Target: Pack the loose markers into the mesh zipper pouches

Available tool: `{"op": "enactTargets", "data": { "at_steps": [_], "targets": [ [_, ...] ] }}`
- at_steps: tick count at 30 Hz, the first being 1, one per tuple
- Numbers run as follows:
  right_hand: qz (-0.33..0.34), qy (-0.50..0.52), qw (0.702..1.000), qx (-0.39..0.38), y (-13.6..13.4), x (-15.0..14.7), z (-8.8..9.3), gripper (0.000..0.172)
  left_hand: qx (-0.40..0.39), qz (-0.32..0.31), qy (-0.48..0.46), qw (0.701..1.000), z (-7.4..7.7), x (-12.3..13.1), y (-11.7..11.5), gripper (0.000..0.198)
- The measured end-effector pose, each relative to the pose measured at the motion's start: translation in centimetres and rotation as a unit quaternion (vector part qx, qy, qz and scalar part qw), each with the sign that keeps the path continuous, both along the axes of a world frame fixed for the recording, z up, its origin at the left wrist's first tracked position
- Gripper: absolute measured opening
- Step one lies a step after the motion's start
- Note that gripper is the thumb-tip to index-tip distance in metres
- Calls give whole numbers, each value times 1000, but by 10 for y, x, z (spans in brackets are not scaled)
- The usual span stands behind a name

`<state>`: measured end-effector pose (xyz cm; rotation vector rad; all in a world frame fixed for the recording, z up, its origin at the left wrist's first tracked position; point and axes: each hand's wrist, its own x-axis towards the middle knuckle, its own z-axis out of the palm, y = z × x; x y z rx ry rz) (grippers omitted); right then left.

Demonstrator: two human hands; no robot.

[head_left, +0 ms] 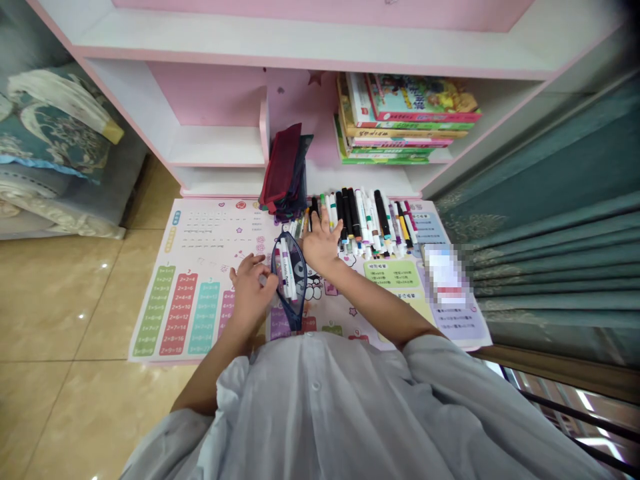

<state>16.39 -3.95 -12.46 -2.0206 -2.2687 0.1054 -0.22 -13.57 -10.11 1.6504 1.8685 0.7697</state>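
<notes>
A dark blue zip pencil pouch (297, 308) lies on the desk in front of me with its mouth spread. Inside it are a few white markers (286, 270), one with purple lettering. My left hand (253, 283) is at the pouch's left edge, thumb and forefinger pinched on its rim, the other fingers lifted. My right hand (321, 245) reaches past the pouch's right side, palm down with fingers spread, over the left end of a wide pile of markers (365, 217). The pile mixes white, black and coloured barrels. No marker shows clearly in that hand.
Dark red and navy pouches (284, 167) are stacked behind, against the shelf divider. Books (405, 127) lie piled on the shelf at right. A blurred phone-like object (447, 275) rests on the printed desk mat (165, 293). A teal curtain (550, 220) hangs along the right side.
</notes>
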Motion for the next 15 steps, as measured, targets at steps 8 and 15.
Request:
{"op": "enactTargets", "data": {
  "at_steps": [8, 15],
  "targets": [
    [-14, -45, 998, -34, 8, -4, 9, 58, 8, -3, 2, 1000, 0, 0, -1, 11],
    [-9, -63, 995, -71, 5, -6, 23, 60, 1, -2, 8, 1000, -2, 0, -1, 11]
  ]
}}
